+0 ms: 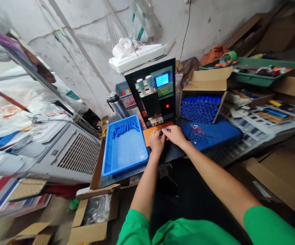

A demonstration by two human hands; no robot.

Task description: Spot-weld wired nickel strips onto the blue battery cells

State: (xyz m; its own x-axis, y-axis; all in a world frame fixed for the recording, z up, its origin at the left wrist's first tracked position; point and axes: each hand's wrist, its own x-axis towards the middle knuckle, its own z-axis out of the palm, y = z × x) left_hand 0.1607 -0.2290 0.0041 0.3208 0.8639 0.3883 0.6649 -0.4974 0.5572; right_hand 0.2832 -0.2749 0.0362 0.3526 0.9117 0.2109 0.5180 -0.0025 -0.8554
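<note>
My left hand (157,140) and my right hand (175,134) meet just below the electrodes (156,119) of a black spot welder (168,97). Fingers of both hands are closed around a blue battery cell (166,129), mostly hidden by them. An orange board (149,136) lies beneath the hands. To the left, a blue tray (124,160) holds several blue cells (123,129) along its far side. Right of the welder, a cardboard box (208,82) is packed with blue cells (200,108). Red and black wire leads (196,132) lie on the blue surface in front of the box.
A steel flask (117,103) stands behind the tray. A white foam tray (139,58) rests on the welder. At the right is a green tray (265,78) of small parts. An open carton (87,233) sits on the floor at lower left, near a grey air cooler (73,149).
</note>
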